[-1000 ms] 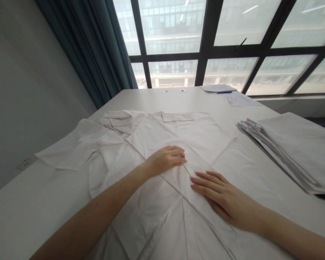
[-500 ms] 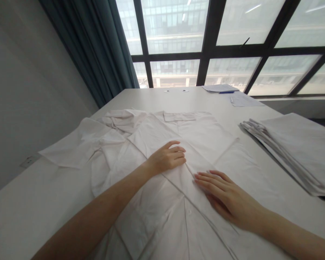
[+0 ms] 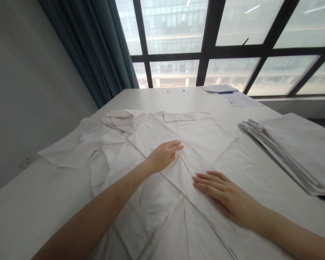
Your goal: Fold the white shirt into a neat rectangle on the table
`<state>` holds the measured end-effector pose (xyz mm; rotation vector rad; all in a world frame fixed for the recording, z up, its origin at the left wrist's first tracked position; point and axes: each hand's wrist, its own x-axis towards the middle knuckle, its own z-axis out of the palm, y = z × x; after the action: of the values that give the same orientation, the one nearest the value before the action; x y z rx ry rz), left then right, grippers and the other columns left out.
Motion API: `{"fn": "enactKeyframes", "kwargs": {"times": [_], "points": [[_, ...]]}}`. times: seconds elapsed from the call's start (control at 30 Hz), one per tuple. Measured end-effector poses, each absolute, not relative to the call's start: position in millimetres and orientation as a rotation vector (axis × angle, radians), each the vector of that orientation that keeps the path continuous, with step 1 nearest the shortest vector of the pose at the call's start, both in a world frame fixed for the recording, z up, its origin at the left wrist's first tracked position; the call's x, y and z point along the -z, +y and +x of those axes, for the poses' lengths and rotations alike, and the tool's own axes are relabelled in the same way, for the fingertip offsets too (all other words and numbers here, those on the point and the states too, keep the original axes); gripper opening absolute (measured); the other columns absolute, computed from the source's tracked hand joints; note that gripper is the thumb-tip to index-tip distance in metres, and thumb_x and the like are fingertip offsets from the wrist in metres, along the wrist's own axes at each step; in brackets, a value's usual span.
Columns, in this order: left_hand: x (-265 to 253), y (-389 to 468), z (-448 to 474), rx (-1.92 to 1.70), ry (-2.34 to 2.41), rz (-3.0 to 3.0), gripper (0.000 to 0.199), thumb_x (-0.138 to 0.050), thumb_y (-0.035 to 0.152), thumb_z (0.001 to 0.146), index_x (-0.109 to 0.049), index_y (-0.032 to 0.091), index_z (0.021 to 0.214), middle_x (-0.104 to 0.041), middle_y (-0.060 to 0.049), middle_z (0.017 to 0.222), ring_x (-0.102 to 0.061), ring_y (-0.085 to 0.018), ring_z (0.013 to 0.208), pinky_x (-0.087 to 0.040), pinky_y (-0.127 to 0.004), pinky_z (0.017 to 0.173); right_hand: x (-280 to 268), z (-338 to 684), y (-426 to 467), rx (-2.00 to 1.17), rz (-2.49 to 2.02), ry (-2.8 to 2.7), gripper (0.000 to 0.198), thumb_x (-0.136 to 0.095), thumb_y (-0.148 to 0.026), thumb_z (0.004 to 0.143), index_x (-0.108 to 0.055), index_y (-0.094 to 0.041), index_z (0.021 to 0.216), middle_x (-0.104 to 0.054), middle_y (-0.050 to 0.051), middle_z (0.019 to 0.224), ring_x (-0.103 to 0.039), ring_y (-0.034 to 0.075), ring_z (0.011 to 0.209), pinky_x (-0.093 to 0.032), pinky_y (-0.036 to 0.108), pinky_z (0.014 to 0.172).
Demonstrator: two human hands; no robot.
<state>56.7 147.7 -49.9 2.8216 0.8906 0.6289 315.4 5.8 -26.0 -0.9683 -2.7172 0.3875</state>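
Observation:
A white shirt [image 3: 151,195] lies spread over the table, with its collar [image 3: 179,116] at the far end and a buttoned front running toward me. Folds cross its middle diagonally. My left hand [image 3: 165,154] rests on the cloth just below the collar area, fingers stretched out and pressed lightly on the fabric. Nearer and to the right, my right hand [image 3: 222,193] lies flat on the shirt along a diagonal fold, its fingers extended and pointing left. Neither hand grips the cloth. The sleeve fabric lies crumpled at the left.
A stack of folded white cloth [image 3: 295,144] sits on the right of the white table [image 3: 146,98]. Papers [image 3: 243,100] and a blue pen [image 3: 225,92] lie at the far right edge. Beyond are windows [image 3: 176,72] and a dark curtain [image 3: 105,54]; a wall socket [image 3: 27,162] is at left.
My left hand has flattened from curled fingers to stretched ones, shifting slightly left and away from the fold it was at. My right hand has settled flatter, almost in place.

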Motion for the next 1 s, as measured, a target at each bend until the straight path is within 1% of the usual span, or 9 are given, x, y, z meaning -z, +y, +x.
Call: {"fn": "enactKeyframes", "kwargs": {"times": [0.07,0.17,0.27,0.37,0.53,0.67,0.83,1.0], "points": [[46.4,144.3,57.3,-0.608,0.834,2.838,0.045,-0.043,0.005,0.089,-0.054,0.017,0.131,-0.055,-0.01,0.14,-0.047,-0.019,0.133,-0.039,-0.042,0.11,27.5,313.7,5.3,-0.367,-0.993,-2.706,0.051,-0.04,-0.014,0.097,-0.038,-0.023,0.147,-0.05,0.009,0.146,-0.041,0.018,0.137,-0.032,0.045,0.115],[38.9,134.3,61.8,-0.518,0.637,2.875,0.042,-0.041,0.011,0.094,-0.052,0.019,0.134,-0.053,-0.008,0.142,-0.044,-0.017,0.135,-0.033,-0.039,0.114,30.4,310.6,4.2,-0.298,-1.053,-2.663,0.058,-0.041,-0.013,0.096,-0.029,-0.021,0.152,-0.047,0.011,0.148,-0.04,0.019,0.138,-0.031,0.047,0.115],[34.6,124.9,67.3,-0.36,0.518,2.897,0.042,-0.044,0.021,0.098,-0.046,0.017,0.14,-0.045,-0.008,0.149,-0.036,-0.019,0.141,-0.029,-0.038,0.116,33.3,309.7,3.5,-0.225,-1.102,-2.668,0.062,-0.04,-0.014,0.096,-0.022,-0.022,0.154,-0.043,0.01,0.151,-0.036,0.021,0.14,-0.03,0.05,0.114],[34.3,121.4,69.8,-0.266,0.528,2.896,0.047,-0.044,0.027,0.1,-0.039,0.017,0.146,-0.037,-0.009,0.153,-0.029,-0.02,0.144,-0.024,-0.038,0.117,35.3,311.1,3.2,-0.218,-1.105,-2.725,0.061,-0.04,-0.019,0.098,-0.019,-0.025,0.155,-0.037,0.008,0.154,-0.03,0.023,0.143,-0.028,0.051,0.115],[35.2,121.6,69.4,-0.188,0.573,2.903,0.049,-0.038,0.029,0.101,-0.032,0.018,0.149,-0.031,-0.008,0.156,-0.025,-0.019,0.145,-0.021,-0.038,0.118,36.1,313.7,2.3,-0.239,-1.093,-2.777,0.061,-0.039,-0.026,0.101,-0.012,-0.028,0.156,-0.03,0.003,0.157,-0.022,0.022,0.146,-0.023,0.051,0.117],[36.4,119.7,67.5,-0.177,0.575,2.938,0.052,-0.037,0.032,0.101,-0.028,0.018,0.151,-0.028,-0.01,0.157,-0.024,-0.02,0.146,-0.019,-0.04,0.118,35.6,314.4,1.9,-0.25,-1.076,-2.765,0.061,-0.04,-0.031,0.101,-0.012,-0.03,0.155,-0.03,0.002,0.157,-0.021,0.021,0.146,-0.021,0.049,0.119],[35.6,114.0,62.8,-0.168,0.621,2.957,0.056,-0.035,0.038,0.102,-0.023,0.016,0.152,-0.026,-0.013,0.157,-0.021,-0.021,0.147,-0.018,-0.042,0.118,34.2,314.4,2.4,-0.272,-1.084,-2.764,0.059,-0.04,-0.032,0.101,-0.015,-0.031,0.155,-0.032,0.001,0.156,-0.022,0.021,0.146,-0.021,0.049,0.118],[35.0,110.8,50.1,-0.101,0.729,2.967,0.063,-0.032,0.047,0.101,-0.02,0.012,0.152,-0.023,-0.016,0.158,-0.017,-0.021,0.148,-0.017,-0.042,0.118,33.6,314.6,3.0,-0.304,-1.065,-2.807,0.057,-0.039,-0.033,0.102,-0.017,-0.031,0.155,-0.032,0.0,0.157,-0.019,0.022,0.147,-0.018,0.05,0.119]]}}
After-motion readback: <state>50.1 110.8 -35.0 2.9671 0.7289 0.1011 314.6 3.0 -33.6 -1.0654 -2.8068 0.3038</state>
